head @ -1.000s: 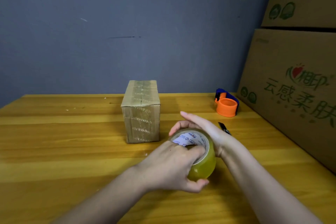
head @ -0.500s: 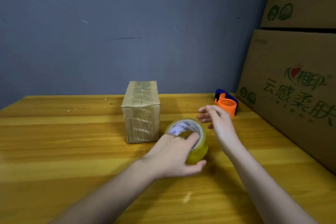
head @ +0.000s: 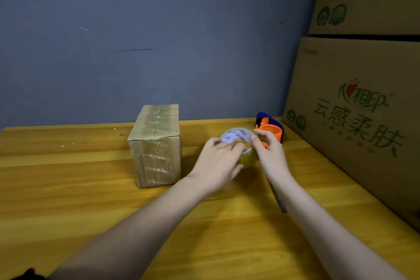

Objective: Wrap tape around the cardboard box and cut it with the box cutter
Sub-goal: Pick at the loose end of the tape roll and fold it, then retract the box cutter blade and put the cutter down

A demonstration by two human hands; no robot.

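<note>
Only the head view here. Both hands are on the yellowish clear roll of packing tape [head: 246, 154], sitting on the wooden table [head: 68, 200] just right of the small brown cardboard box [head: 156, 148]. Left hand [head: 218, 163] wraps over the roll, right hand [head: 268, 152] pinches at its top edge, probably hunting the loose end.

What could go wrong, I'd guess: clear tape hides its end, so it may split or stick back. The dark slim box cutter [head: 280, 202] lies half under the right forearm, easy to nudge. Orange and blue tape dispenser [head: 271, 129] sits just behind.
</note>
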